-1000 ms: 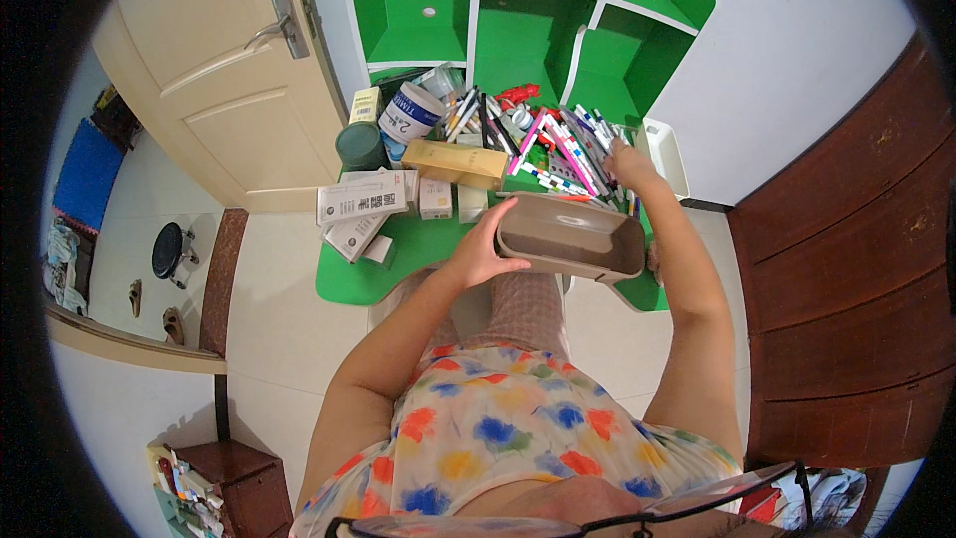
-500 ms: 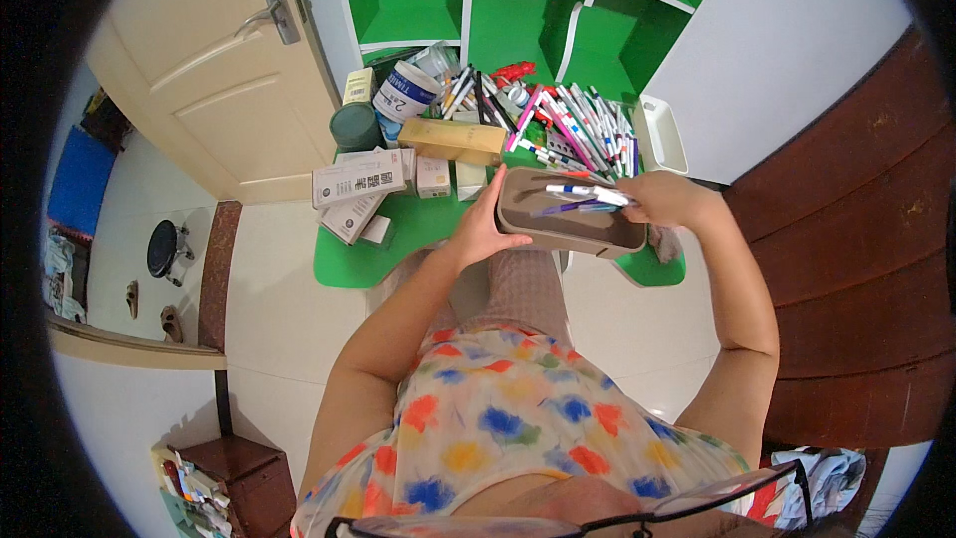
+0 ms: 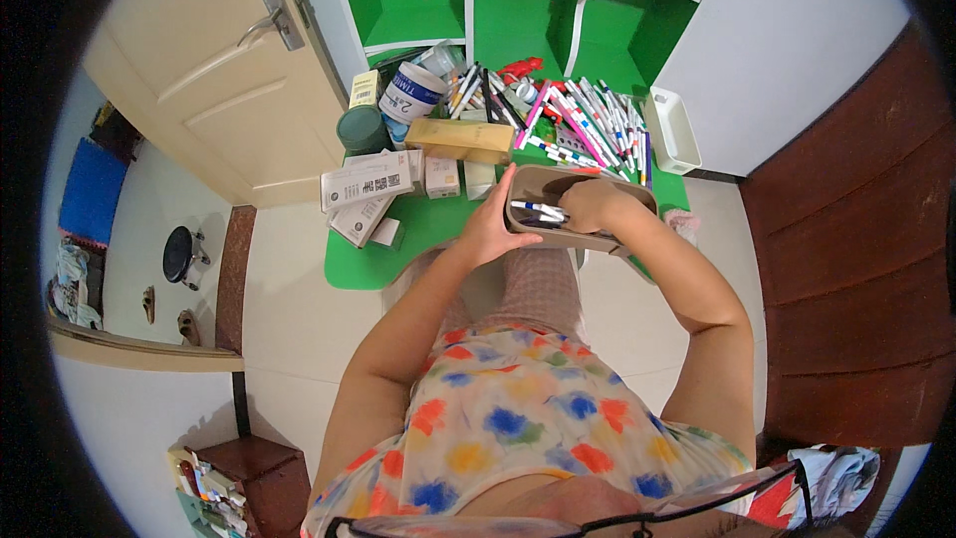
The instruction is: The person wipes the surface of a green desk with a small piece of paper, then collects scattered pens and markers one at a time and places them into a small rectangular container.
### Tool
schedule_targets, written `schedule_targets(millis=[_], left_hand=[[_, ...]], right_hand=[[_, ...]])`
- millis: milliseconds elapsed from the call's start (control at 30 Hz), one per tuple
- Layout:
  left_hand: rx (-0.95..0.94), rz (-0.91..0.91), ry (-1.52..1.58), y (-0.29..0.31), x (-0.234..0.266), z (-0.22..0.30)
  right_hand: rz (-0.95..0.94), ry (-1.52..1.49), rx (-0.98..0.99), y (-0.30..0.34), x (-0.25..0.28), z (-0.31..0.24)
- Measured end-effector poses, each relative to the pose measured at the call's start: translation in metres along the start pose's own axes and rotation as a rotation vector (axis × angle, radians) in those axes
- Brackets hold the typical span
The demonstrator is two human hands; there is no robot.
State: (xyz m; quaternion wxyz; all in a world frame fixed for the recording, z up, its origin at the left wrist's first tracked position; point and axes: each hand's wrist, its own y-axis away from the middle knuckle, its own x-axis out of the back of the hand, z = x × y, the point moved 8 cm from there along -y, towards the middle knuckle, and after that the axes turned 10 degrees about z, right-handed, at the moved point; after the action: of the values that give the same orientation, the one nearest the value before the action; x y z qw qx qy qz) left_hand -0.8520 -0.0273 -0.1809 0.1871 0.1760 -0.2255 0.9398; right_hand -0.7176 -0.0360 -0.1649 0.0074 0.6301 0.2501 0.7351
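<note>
in the head view, i see the left hand [image 3: 491, 226] clamped on the left end of a brown box [image 3: 570, 239] at the tabletop's [image 3: 360, 267] front edge. the right hand [image 3: 590, 207] is inside; i cannot tell its hidden grip. it looks early: few pens [image 3: 538, 209] boxed, many markers [image 3: 596, 130] loose toward the back right corner.
</note>
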Motion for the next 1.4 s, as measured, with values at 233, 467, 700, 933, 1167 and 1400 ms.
schedule_targets(millis=[233, 467, 700, 933, 1167, 1400], left_hand=[[0.052, -0.028, 0.049, -0.001, -0.003, -0.003], [0.048, -0.017, 0.016, -0.001, -0.002, -0.003], [0.035, -0.016, 0.031, 0.0, -0.001, 0.0], [0.103, -0.057, 0.024, 0.0, -0.001, 0.001], [0.022, -0.013, 0.036, -0.001, -0.001, 0.003], [0.074, -0.04, 0.019, -0.001, 0.0, 0.004]], right_hand=[[0.093, -0.193, 0.012, 0.01, 0.015, 0.007], [0.079, -0.143, 0.001, 0.037, -0.008, 0.034], [0.087, -0.105, -0.078, 0.038, -0.019, 0.036], [0.399, -0.495, 0.142, 0.034, 0.004, 0.02], [0.04, -0.326, -0.146, 0.041, -0.03, 0.053], [0.303, -0.334, -0.02, 0.036, -0.021, 0.036]])
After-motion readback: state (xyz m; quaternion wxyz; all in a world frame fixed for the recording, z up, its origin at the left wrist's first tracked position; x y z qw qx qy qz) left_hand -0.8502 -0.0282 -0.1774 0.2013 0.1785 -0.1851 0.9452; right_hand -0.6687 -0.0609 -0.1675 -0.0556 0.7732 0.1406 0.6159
